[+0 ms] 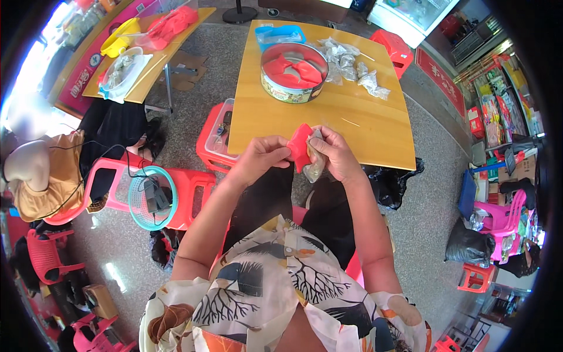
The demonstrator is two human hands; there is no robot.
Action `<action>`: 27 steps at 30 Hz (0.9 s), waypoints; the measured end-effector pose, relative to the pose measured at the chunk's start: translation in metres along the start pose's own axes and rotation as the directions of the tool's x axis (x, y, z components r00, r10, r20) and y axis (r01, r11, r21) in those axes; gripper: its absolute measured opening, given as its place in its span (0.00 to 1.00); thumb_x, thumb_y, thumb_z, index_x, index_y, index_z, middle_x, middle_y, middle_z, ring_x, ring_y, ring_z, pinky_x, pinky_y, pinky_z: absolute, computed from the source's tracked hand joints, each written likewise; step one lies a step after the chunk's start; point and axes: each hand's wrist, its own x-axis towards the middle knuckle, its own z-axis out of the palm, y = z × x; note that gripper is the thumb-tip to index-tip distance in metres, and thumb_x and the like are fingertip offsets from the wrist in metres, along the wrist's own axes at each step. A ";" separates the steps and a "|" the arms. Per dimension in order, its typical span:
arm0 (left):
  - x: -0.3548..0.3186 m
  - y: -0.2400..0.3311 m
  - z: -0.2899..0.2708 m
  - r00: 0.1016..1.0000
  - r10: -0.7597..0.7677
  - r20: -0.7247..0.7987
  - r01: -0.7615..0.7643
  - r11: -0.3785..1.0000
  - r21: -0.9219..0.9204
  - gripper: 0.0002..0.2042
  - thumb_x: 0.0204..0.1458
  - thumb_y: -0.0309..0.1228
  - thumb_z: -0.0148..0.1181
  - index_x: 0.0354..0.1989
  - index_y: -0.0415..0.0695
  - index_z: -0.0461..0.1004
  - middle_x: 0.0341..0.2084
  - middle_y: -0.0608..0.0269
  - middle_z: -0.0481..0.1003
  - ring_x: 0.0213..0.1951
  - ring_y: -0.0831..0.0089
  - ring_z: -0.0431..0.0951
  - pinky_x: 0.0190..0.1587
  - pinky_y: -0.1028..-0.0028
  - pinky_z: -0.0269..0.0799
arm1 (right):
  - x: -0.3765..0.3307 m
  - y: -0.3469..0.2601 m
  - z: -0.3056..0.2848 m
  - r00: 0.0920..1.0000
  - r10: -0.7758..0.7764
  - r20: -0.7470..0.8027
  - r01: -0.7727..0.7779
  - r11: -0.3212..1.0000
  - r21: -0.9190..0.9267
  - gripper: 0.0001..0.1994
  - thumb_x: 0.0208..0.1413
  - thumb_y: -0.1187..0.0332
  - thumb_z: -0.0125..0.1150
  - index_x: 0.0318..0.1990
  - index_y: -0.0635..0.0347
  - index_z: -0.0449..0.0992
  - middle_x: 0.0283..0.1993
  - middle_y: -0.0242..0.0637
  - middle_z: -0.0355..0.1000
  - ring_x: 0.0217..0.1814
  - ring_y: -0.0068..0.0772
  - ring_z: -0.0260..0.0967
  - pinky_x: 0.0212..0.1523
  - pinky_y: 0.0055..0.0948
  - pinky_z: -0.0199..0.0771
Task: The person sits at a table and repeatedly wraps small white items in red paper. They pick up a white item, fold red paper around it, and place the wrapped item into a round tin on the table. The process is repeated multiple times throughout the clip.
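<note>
Left hand: the left hand has its fingers curled shut on the left edge of a red pouch, pinching it just off the near edge of the wooden table
Right hand: the right hand is closed around a clear plastic packet, pressing it against the pouch's right side; the two things touch
Where the pouch is: held in the air above the person's lap, not resting on the table
Slip risk: the packet is slick film and mostly hangs below the fingers, so a loosened pinch would likely drop it to the floor between the knees
Snag risk: the pouch mouth looks narrow; a skewed push could crumple the packet or tear its film
Tin: a round tin with red pouches inside sits toward the far left of the table, well apart from the hands
Loose packets: a heap of clear packets lies just right of the tin, near the far edge; a careless reach could sweep some off
Blue tray: a blue tray at the far left corner
</note>
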 end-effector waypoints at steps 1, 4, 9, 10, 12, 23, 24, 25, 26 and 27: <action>0.000 -0.001 0.000 1.000 0.002 0.005 -0.002 0.999 0.033 0.07 0.59 0.31 0.58 0.39 0.40 0.75 0.30 0.68 0.77 0.33 0.83 0.77 0.35 0.82 0.75 | 0.001 0.002 -0.001 1.000 0.013 0.000 -0.013 1.000 -0.016 0.09 0.59 0.69 0.60 0.44 0.59 0.70 0.31 0.26 0.68 0.28 0.16 0.65 0.30 0.19 0.66; 0.003 -0.004 0.003 1.000 0.015 -0.018 -0.014 0.996 0.090 0.05 0.58 0.29 0.58 0.37 0.40 0.74 0.30 0.67 0.77 0.32 0.82 0.77 0.35 0.82 0.75 | 0.004 0.006 0.001 0.999 -0.011 -0.042 0.006 0.993 -0.118 0.09 0.59 0.70 0.59 0.44 0.60 0.69 0.32 0.27 0.69 0.28 0.16 0.65 0.31 0.20 0.68; 0.021 -0.025 -0.003 0.952 0.142 -0.270 -0.100 0.982 0.162 0.04 0.57 0.25 0.57 0.32 0.38 0.73 0.27 0.64 0.76 0.29 0.81 0.77 0.31 0.81 0.75 | -0.015 0.000 0.018 0.978 -0.151 -0.146 0.110 0.960 -0.257 0.14 0.58 0.70 0.61 0.48 0.61 0.66 0.34 0.31 0.71 0.31 0.18 0.68 0.33 0.21 0.70; 0.024 -0.026 0.001 0.959 0.137 -0.249 -0.090 0.977 0.193 0.04 0.58 0.25 0.57 0.33 0.38 0.73 0.28 0.65 0.76 0.29 0.82 0.76 0.32 0.82 0.75 | -0.022 0.001 0.025 0.988 -0.117 -0.105 0.094 0.975 -0.203 0.17 0.56 0.71 0.62 0.50 0.62 0.64 0.35 0.34 0.72 0.33 0.19 0.69 0.34 0.21 0.71; 0.027 -0.029 0.009 0.970 0.127 -0.207 -0.072 0.964 0.255 0.03 0.58 0.25 0.56 0.35 0.39 0.73 0.29 0.67 0.76 0.29 0.83 0.75 0.33 0.82 0.74 | -0.015 0.017 0.025 0.974 -0.191 -0.124 0.125 0.905 -0.407 0.18 0.55 0.73 0.62 0.50 0.63 0.64 0.36 0.35 0.73 0.33 0.19 0.70 0.34 0.21 0.71; 0.015 -0.016 0.022 0.991 0.072 -0.111 -0.055 0.988 0.145 0.06 0.59 0.25 0.56 0.38 0.35 0.74 0.30 0.64 0.77 0.32 0.81 0.77 0.37 0.81 0.76 | -0.012 0.014 0.005 0.949 -0.257 -0.184 0.101 0.799 -0.593 0.05 0.55 0.75 0.58 0.38 0.64 0.72 0.32 0.32 0.72 0.34 0.20 0.69 0.37 0.24 0.70; 0.015 -0.015 0.024 0.991 0.046 -0.125 -0.027 0.988 0.149 0.06 0.59 0.26 0.56 0.37 0.35 0.74 0.30 0.64 0.77 0.31 0.81 0.77 0.37 0.81 0.76 | -0.014 0.013 0.005 0.921 -0.353 -0.166 0.157 0.726 -0.670 0.06 0.56 0.75 0.57 0.40 0.64 0.71 0.33 0.33 0.73 0.35 0.21 0.70 0.38 0.25 0.71; 0.016 -0.017 0.023 0.987 0.049 -0.153 -0.027 0.989 0.143 0.06 0.59 0.26 0.56 0.37 0.35 0.74 0.30 0.64 0.77 0.30 0.81 0.77 0.37 0.80 0.76 | -0.016 0.011 0.009 0.888 -0.442 -0.130 0.212 0.642 -0.737 0.06 0.56 0.74 0.56 0.41 0.64 0.71 0.34 0.35 0.74 0.37 0.23 0.71 0.40 0.26 0.71; 0.017 -0.021 0.022 0.982 0.052 -0.181 -0.027 0.990 0.137 0.06 0.59 0.26 0.57 0.37 0.35 0.74 0.29 0.64 0.77 0.30 0.81 0.77 0.37 0.80 0.76 | -0.018 0.008 0.014 0.847 -0.525 -0.087 0.259 0.549 -0.795 0.07 0.57 0.74 0.56 0.42 0.63 0.70 0.35 0.36 0.74 0.39 0.24 0.72 0.42 0.27 0.72; 0.018 -0.024 0.021 0.976 0.055 -0.210 -0.028 0.991 0.132 0.06 0.59 0.26 0.57 0.36 0.35 0.74 0.29 0.64 0.78 0.29 0.81 0.77 0.36 0.80 0.76 | -0.024 0.004 0.021 0.866 -0.491 -0.098 0.252 0.597 -0.762 0.09 0.57 0.75 0.56 0.44 0.64 0.69 0.35 0.39 0.74 0.40 0.25 0.73 0.43 0.27 0.72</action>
